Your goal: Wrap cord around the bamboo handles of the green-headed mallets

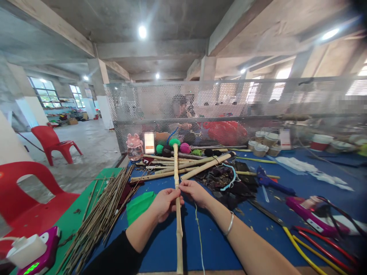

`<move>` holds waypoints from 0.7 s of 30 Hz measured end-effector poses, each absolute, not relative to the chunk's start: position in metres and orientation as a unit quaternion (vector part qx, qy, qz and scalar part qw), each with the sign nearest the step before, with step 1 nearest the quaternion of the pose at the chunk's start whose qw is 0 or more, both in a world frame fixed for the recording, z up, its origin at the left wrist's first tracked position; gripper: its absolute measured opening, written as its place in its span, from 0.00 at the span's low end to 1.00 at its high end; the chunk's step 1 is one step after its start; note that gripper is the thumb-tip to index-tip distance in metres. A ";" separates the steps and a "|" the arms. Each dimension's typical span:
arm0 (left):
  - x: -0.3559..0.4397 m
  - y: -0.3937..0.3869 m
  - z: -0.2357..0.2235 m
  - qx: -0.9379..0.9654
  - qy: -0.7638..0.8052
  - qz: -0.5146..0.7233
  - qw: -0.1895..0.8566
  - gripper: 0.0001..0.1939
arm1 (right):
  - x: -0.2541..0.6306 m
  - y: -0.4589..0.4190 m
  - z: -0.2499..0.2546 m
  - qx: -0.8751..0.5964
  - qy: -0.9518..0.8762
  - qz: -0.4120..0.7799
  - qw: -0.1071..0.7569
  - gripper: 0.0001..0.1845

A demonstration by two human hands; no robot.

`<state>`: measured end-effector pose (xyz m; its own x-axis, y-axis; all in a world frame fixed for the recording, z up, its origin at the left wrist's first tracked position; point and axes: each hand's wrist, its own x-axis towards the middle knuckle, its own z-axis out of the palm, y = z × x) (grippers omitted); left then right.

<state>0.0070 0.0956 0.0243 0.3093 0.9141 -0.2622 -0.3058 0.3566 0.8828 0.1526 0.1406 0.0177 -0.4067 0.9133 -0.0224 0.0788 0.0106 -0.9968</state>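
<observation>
A long pale bamboo pole runs away from me down the middle of the blue tabletop. My left hand is closed around the pole, thumb on top. Beside it, my right hand pinches at the pole's right side with thumb and forefinger. A thin pale string hangs below the right hand and trails toward the table's front edge; its upper end is hidden at the fingers. The pole's far end lies over other bamboo sticks.
Thin twigs lie in a bundle at left. At right are a blue glue gun, yellow-handled loppers and a purple power strip. Yarn balls and a pink bottle stand before a perforated metal screen.
</observation>
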 end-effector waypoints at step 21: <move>0.006 0.086 0.034 0.419 0.349 0.383 0.746 0.13 | 0.155 0.140 0.015 -0.251 -0.473 0.776 0.332 0.17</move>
<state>0.0063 0.0858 0.0343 0.4637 0.8632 -0.1995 -0.2784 0.3557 0.8922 0.1555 0.1402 0.0152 -0.6524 0.7540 -0.0763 -0.2786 -0.3323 -0.9011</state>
